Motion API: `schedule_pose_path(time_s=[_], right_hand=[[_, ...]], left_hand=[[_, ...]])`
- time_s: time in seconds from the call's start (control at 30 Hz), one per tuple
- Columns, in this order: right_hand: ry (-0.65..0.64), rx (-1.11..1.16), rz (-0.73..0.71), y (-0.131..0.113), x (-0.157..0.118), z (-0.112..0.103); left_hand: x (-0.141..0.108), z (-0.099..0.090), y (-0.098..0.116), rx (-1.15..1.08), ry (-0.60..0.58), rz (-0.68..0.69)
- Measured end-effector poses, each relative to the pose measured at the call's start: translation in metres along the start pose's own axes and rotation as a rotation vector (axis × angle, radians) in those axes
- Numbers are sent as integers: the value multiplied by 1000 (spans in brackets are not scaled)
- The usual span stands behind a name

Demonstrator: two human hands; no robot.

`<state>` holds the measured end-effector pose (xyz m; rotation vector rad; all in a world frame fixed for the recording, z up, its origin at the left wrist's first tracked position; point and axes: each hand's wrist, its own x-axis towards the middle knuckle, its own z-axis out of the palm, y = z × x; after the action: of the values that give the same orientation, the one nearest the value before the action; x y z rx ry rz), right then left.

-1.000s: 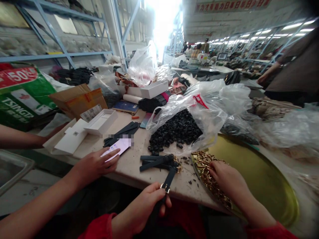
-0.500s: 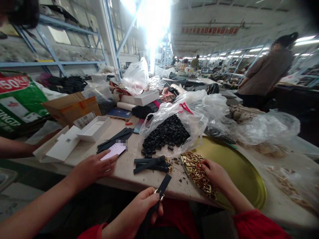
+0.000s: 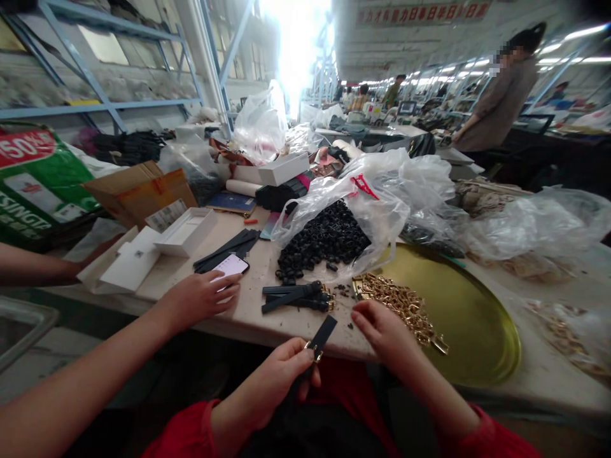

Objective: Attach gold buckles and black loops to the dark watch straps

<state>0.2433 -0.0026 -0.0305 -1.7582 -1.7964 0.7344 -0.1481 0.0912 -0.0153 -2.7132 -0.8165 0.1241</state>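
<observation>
My left hand (image 3: 281, 375) pinches a dark strap (image 3: 324, 332) with a gold buckle, held just off the table's front edge. To its right, my right hand (image 3: 377, 324) has thumb and fingers drawn together; whether something small is between them is hidden. It is left of the gold buckles (image 3: 401, 300) heaped on a round gold tray (image 3: 468, 312). Several finished-looking dark straps with buckles (image 3: 296, 296) lie on the table ahead of my left hand. Behind them, small black loops (image 3: 324, 242) spill from a clear plastic bag (image 3: 391, 216).
Another person's hand (image 3: 205, 296) rests at a phone (image 3: 231, 266) on the left, beside dark strips (image 3: 219, 251). White boxes (image 3: 186, 232) and a cardboard box (image 3: 138, 194) stand behind. A standing person (image 3: 501, 95) is far right.
My right hand has come out of the gold buckles, moving left toward my left hand. The other person's hand has shifted on the phone, uncovering more of it. The camera view has tilted slightly.
</observation>
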Motion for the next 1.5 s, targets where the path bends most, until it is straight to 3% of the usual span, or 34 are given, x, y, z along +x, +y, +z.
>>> schedule_pose_path(time_s=[0.07,0.17,0.37,0.47,0.7,0.87,0.97,1.1,1.17,1.23,1.4,1.5], right_hand=[[-149,413,15,-19,-13,21],[-203,874,135,-36,-25,44],[-271,1284,361,-40,-27,62],[-263,1302,392,-39,-28,69],[-129,1008,246,-37,-30,81],[-113,891,177,-37,-33,86],[5,729,37,-40,-38,86],[95,568,-92,-45,-47,86],[104,616,-28,-46,-50,87],[85,714,66,-47,-52,89],[-161,1209,356,-50,-54,93],[-257,1375,422,-56,-54,94]], left_hand=[[-9,-3,6,1,-88,50],[-17,-6,13,-56,-133,12],[-18,-5,15,-249,-111,-31],[-18,-5,14,-395,-65,-87],[-10,-11,20,-915,82,-318],[-4,-32,21,-1396,150,-507],[10,-51,57,-1530,117,-575],[44,-61,147,-1651,20,-602],[56,-60,181,-1810,6,-768],[59,-59,196,-1824,14,-849],[52,-64,190,-1711,24,-706],[54,-67,187,-1703,35,-745]])
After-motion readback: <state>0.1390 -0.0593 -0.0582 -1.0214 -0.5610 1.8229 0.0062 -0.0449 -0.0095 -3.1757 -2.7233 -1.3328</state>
